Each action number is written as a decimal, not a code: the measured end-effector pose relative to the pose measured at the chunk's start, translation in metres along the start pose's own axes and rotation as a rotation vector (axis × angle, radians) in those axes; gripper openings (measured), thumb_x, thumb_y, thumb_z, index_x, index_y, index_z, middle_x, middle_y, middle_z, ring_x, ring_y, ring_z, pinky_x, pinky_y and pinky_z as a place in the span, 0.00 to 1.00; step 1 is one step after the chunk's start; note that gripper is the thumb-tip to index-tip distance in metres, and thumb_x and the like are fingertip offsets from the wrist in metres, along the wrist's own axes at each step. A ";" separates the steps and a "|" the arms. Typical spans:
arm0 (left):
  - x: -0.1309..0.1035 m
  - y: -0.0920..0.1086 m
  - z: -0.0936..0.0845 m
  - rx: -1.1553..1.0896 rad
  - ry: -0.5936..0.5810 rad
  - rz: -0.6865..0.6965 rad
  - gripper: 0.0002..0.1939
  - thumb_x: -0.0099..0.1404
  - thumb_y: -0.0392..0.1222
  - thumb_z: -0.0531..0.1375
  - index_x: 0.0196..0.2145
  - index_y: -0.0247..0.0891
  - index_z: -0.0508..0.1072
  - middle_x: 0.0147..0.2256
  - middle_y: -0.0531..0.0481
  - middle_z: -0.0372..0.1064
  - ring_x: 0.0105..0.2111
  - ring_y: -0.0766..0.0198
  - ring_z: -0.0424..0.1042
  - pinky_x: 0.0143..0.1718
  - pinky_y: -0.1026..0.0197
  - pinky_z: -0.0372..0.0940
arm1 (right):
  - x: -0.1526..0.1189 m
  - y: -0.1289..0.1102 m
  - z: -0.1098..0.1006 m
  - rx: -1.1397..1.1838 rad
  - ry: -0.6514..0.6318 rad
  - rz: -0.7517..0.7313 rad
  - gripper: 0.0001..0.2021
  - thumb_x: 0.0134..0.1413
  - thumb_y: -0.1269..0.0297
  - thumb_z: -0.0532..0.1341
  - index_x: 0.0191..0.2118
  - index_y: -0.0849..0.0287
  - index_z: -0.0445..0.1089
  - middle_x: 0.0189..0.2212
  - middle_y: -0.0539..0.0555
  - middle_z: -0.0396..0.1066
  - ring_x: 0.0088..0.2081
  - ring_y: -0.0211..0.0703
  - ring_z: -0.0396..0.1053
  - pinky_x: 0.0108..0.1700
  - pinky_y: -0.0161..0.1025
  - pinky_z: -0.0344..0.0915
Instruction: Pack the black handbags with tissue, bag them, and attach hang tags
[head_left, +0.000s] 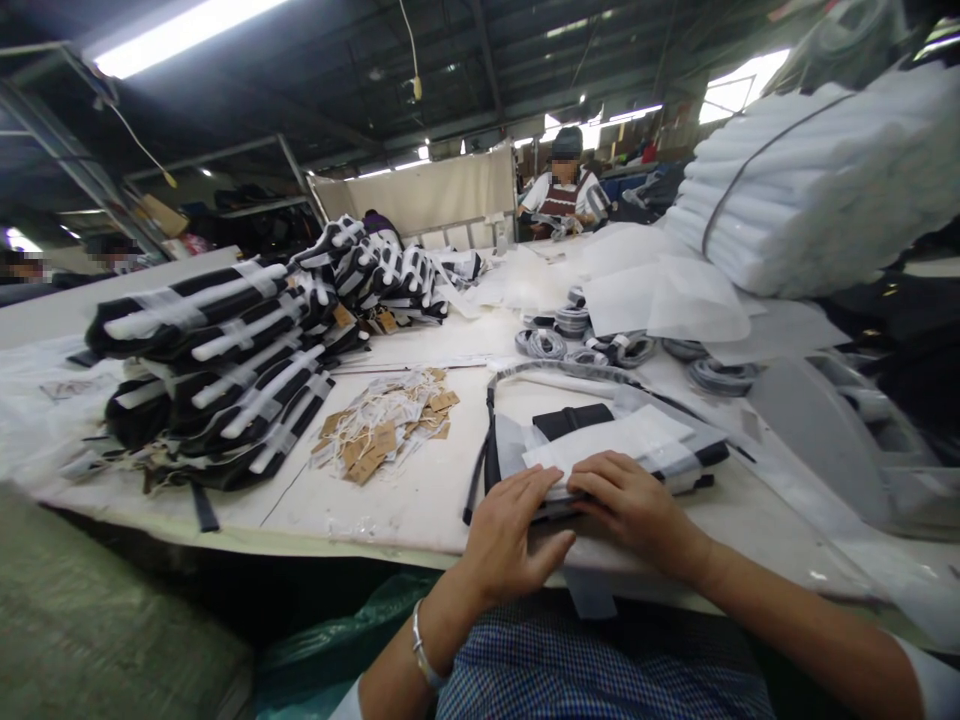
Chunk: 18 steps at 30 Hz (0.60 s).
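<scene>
A black bag (pixel 489 462) with a long strap lies on the table in front of me, partly covered by a white wrapping sheet (pixel 622 440). A black flap (pixel 574 420) shows above the sheet. My left hand (pixel 514 525) rests on the bag's near edge, fingers stretched over the sheet and thumb spread apart. Close beside it, my right hand (pixel 637 505) has its fingers bent over the sheet's near edge, with the thumb tucked below, pinching it. What lies under both palms is hidden.
Left stands a stack of wrapped black bags (pixel 225 370). Paper tags with strings (pixel 382 425) lie in a heap mid-table. Coiled grey straps (pixel 544 343) and translucent sheets (pixel 667 295) lie farther back. A tied white bundle (pixel 810 190) rises at right. Another person (pixel 566 190) sits beyond.
</scene>
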<state>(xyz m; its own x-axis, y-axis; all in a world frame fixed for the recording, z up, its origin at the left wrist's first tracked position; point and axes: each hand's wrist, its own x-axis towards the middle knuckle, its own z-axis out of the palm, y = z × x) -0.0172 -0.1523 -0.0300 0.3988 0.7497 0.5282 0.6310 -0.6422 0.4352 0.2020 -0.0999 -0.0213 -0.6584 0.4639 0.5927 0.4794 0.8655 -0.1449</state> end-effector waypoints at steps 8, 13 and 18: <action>-0.004 -0.017 0.027 0.204 0.206 0.176 0.19 0.71 0.33 0.57 0.58 0.40 0.69 0.55 0.48 0.73 0.61 0.57 0.66 0.58 0.51 0.70 | -0.017 -0.004 0.003 -0.135 0.070 -0.071 0.09 0.66 0.71 0.56 0.47 0.62 0.71 0.42 0.58 0.75 0.45 0.50 0.69 0.50 0.50 0.69; -0.006 -0.016 0.025 0.215 0.170 0.196 0.20 0.72 0.34 0.56 0.60 0.41 0.67 0.55 0.48 0.73 0.58 0.58 0.70 0.56 0.50 0.71 | -0.062 -0.016 -0.014 -0.143 -0.158 -0.203 0.30 0.56 0.80 0.52 0.65 0.62 0.60 0.64 0.58 0.62 0.67 0.52 0.54 0.68 0.57 0.51; -0.006 -0.015 0.023 0.184 0.183 0.183 0.20 0.72 0.34 0.56 0.60 0.42 0.67 0.55 0.47 0.73 0.58 0.57 0.69 0.55 0.49 0.71 | -0.084 -0.030 0.000 -0.123 -0.278 -0.218 0.35 0.53 0.82 0.53 0.68 0.60 0.56 0.68 0.56 0.55 0.70 0.48 0.45 0.69 0.54 0.54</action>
<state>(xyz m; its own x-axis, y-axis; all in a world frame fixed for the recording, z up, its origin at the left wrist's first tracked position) -0.0135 -0.1433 -0.0561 0.4007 0.5727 0.7151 0.6767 -0.7112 0.1905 0.2429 -0.1646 -0.0671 -0.8770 0.3196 0.3589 0.3658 0.9283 0.0672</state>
